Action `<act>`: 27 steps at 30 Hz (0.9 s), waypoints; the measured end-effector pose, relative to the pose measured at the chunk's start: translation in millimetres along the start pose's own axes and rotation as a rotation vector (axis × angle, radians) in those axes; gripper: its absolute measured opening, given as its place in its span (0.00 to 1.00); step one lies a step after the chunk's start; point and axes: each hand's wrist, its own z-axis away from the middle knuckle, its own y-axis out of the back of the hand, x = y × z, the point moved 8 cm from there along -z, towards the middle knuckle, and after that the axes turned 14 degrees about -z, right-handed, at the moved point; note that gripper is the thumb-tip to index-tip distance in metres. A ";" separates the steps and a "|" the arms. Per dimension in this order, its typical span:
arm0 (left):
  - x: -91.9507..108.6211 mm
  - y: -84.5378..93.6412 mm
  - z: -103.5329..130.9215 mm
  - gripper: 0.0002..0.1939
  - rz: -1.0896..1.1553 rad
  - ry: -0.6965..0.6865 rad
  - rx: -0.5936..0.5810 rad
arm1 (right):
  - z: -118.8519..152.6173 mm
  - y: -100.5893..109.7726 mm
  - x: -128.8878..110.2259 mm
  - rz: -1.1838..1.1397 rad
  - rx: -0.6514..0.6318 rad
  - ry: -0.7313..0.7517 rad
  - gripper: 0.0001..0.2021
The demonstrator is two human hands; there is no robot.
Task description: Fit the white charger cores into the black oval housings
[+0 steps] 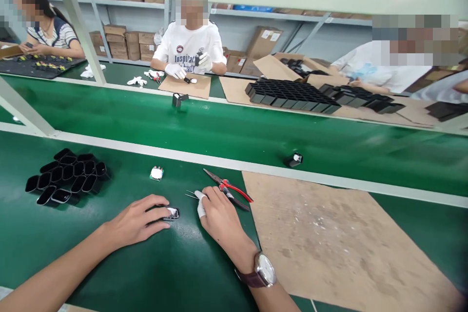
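My left hand (141,219) is closed around a small black housing (174,213) with white material inside, upright on the green table. To the right, my right hand (215,209), with white covers on the thumb and a finger, grips thin metal tweezers (190,194) whose tips point left. Red-handled pliers (226,187) lie just beyond the right hand. A small green board with a white top (157,173) rests on the table beyond the left hand.
Several black housings (68,171) stand at the left. Brown cardboard (329,239) covers the right side. A black piece (294,159) is on the green belt (226,129). Across it, people sit behind rows of black housings (292,95). A slanted post (25,109) rises at the left.
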 end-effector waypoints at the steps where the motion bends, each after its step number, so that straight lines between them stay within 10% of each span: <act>1: 1.7 0.2 0.4 0.12 0.005 -0.022 0.015 | -0.8 2.5 -2.1 -0.027 0.024 0.002 0.15; 6: -0.7 -2.1 -3.6 0.07 0.186 0.039 0.092 | -2.3 18.8 -29.2 -0.353 0.114 0.113 0.17; 14: -15.5 -27.5 -11.6 0.17 1.167 0.670 -0.045 | 3.1 11.0 -47.8 -0.618 0.143 0.066 0.30; 27: -9.9 -39.1 -10.2 0.22 1.267 0.772 -0.109 | 1.5 13.4 -45.8 -0.630 0.194 0.018 0.26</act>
